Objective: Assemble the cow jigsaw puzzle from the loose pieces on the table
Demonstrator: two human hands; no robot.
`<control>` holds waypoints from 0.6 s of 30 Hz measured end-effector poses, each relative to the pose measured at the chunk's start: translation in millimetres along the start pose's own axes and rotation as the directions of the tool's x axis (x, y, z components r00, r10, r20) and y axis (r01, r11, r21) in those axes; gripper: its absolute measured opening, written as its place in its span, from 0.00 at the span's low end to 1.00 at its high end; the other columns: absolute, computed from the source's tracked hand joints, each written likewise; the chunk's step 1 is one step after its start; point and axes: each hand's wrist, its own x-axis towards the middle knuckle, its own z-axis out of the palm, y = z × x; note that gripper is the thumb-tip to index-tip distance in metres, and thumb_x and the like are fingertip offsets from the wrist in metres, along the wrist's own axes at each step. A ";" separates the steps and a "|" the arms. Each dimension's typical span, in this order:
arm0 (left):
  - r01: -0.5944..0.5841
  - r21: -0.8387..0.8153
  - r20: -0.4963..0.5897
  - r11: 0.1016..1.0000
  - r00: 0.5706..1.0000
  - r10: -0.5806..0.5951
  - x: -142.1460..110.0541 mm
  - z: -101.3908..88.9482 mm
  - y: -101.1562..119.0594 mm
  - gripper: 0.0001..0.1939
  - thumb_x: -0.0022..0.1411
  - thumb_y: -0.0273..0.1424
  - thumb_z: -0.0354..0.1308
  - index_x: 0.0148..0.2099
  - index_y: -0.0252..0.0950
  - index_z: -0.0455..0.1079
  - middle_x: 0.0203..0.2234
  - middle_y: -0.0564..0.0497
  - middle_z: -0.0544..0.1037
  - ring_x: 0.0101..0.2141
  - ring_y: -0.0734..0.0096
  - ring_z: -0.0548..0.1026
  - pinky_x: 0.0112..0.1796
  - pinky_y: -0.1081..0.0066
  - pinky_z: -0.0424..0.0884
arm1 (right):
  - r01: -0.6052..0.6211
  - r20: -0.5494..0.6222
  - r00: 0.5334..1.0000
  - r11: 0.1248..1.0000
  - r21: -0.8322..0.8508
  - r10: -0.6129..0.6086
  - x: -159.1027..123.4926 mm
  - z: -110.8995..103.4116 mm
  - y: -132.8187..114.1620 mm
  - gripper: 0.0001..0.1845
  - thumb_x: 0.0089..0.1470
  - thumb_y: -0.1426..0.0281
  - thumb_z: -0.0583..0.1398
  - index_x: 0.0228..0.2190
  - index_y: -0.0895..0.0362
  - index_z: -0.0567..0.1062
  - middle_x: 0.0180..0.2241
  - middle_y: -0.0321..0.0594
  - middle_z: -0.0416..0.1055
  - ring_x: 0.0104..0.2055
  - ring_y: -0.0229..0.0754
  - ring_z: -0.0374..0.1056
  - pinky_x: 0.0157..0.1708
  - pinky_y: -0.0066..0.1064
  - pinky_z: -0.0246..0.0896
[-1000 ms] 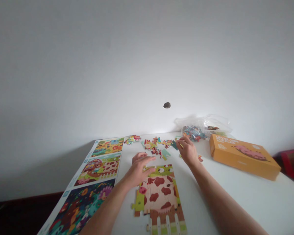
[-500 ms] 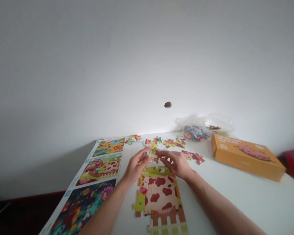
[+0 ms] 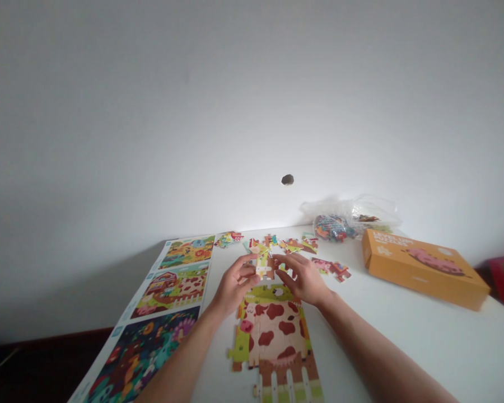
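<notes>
A puzzle piece with a white fence and brown ground stands raised between my hands. My left hand is closed on its left edge with thumb and fingers. Curved fingers of my right hand are at the piece's right edge, thumb and index apart; whether they touch it is hard to see. Just below, the joined cow puzzle lies flat on the white table, with a fence section along its near side. Loose puzzle pieces lie behind my hands, some partly hidden by my fingers.
On the left lies a picture sheet with several scenes, one a cow and barn. An orange puzzle box is on the right. Clear plastic bags of pieces lean near the wall. More loose pieces lie right of my hand.
My right hand has come from the loose pieces at the back right to the middle, meeting my left hand at the fence piece. Lately its fingers have spread slightly from the piece.
</notes>
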 end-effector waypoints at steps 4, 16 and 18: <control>0.006 0.040 0.000 0.999 1.000 -0.006 0.0 1.1 -1.3 0.30 0.57 0.40 0.66 0.58 0.38 0.63 0.35 0.46 0.81 0.43 0.60 0.76 0.43 0.67 0.70 | 0.008 0.039 0.999 1.000 0.024 -0.009 0.4 -2.1 -1.5 0.28 0.57 0.59 0.63 0.56 0.53 0.67 0.46 0.46 0.73 0.46 0.48 0.69 0.43 0.37 0.67; -0.327 0.481 0.504 0.813 0.862 0.048 -8.1 -6.4 19.5 0.15 0.51 0.41 0.70 0.42 0.44 0.80 0.51 0.46 0.78 0.58 0.50 0.67 0.61 0.47 0.49 | -0.040 -0.210 0.977 0.996 -0.078 0.023 0.2 -9.0 3.9 0.22 0.55 0.60 0.64 0.49 0.54 0.70 0.49 0.49 0.66 0.52 0.52 0.63 0.52 0.47 0.60; -0.342 0.531 0.542 0.775 0.840 0.000 -9.2 -2.1 22.2 0.16 0.52 0.40 0.70 0.45 0.48 0.79 0.51 0.48 0.78 0.55 0.53 0.71 0.62 0.47 0.45 | -0.043 -0.193 0.981 0.995 -0.092 0.025 -0.4 -11.1 1.7 0.22 0.53 0.59 0.65 0.48 0.54 0.71 0.49 0.49 0.65 0.52 0.53 0.62 0.52 0.47 0.59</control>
